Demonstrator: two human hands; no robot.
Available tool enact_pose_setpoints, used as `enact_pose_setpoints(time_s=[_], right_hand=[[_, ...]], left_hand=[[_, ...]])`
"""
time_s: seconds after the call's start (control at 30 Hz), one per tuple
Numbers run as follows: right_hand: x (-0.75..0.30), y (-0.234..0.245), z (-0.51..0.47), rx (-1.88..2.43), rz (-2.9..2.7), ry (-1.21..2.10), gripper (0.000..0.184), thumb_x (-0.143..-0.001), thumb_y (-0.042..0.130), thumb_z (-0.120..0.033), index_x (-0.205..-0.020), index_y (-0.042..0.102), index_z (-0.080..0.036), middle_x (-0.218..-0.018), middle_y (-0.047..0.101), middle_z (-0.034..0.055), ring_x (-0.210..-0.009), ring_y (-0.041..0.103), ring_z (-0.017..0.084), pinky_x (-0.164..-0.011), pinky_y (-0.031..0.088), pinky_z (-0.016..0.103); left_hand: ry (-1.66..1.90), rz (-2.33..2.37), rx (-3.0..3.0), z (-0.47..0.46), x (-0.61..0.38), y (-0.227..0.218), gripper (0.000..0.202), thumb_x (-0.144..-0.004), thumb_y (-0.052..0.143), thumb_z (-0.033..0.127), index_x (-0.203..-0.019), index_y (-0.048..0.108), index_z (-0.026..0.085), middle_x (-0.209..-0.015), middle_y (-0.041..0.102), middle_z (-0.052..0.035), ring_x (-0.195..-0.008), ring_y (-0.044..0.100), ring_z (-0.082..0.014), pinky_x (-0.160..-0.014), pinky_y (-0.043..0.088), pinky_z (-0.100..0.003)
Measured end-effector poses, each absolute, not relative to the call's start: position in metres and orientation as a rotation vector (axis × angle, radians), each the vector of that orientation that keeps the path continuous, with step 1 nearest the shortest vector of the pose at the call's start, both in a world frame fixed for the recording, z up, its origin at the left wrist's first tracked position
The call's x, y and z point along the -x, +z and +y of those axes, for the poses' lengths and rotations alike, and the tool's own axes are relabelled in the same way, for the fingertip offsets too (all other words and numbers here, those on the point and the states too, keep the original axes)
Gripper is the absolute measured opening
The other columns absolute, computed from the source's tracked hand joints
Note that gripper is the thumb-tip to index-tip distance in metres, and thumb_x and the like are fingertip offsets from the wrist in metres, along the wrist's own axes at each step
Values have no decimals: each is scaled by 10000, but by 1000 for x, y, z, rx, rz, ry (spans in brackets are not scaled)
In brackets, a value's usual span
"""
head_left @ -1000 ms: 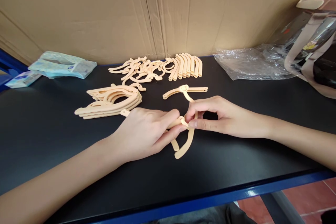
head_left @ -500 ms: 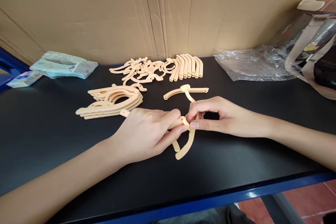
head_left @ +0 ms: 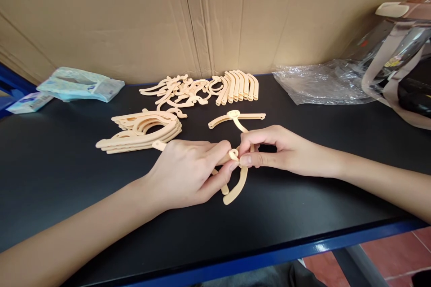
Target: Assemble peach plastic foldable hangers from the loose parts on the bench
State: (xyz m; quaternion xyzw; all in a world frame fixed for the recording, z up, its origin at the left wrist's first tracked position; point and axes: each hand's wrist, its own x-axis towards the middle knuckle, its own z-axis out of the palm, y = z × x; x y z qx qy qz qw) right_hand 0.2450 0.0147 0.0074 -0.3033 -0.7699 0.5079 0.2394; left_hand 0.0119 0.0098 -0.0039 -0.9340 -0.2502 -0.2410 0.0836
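Observation:
Near the middle of the table, both hands are closed on parts of a beige folding hanger (head_left: 237, 188). My left hand (head_left: 190, 172) grips a long hanger arm, whose holed end (head_left: 158, 145) sticks out behind the knuckles. My right hand (head_left: 278, 150) pinches a small looped part (head_left: 233, 154) against the arm's tip; the fingers hide the exact joint. Curved ends hang below both hands. Beyond my right hand, a strip with a rounded smiley-face end (head_left: 233, 114) reaches over a loose hanger arm (head_left: 252, 117) lying on the black tabletop (head_left: 289, 215).
Stacked hanger pieces (head_left: 144, 136) lie left of my hands. Behind are a heap of hooks (head_left: 182, 92) and a row of curved arms (head_left: 240, 86). Tissue packs (head_left: 81, 85) sit at back left, a clear plastic bag (head_left: 316, 83) and strapped bottle (head_left: 390, 49) at right.
The looped part between my fingertips has turned slightly, so its ring faces the camera more. Both hands keep their grip; the whole view has shifted a little.

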Motion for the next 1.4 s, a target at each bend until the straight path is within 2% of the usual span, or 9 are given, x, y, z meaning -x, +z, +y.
enact_pose_setpoints(time_s=[0.33,0.63,0.97,1.4], right_hand=[[-245,8,16,844,-2148,1377,349,-953,639,-499,-873,662,-160,-746,577,-26,-699,483,100,-653,409,239],[-248,4,17,796,-2151,1359,244,-965,658,-388,-889,654,-157,-754,570,-46,-692,475,81,-641,397,214],[-247,1,16,768,-2285,1120,215,-989,629,-341,-882,643,-155,-770,585,-38,-688,493,79,-644,393,213],[-246,4,15,797,-2300,1129,287,-1001,594,-426,-881,642,-169,-766,593,-26,-680,494,94,-637,401,226]], left_hand=[[-683,-748,2729,10,-12,4,372,-1073,400,334,-724,435,208,-504,427,75,-403,377,-89,-459,186,-247],[-653,-722,2750,10,-10,5,381,-1095,370,348,-745,431,208,-513,457,84,-400,414,-84,-446,203,-243],[-605,-716,2862,12,-12,-2,374,-1098,331,341,-755,408,214,-515,464,83,-406,446,-91,-446,221,-245],[-610,-700,2843,12,-12,0,357,-1095,349,330,-763,411,214,-520,470,85,-408,457,-88,-448,217,-235]])
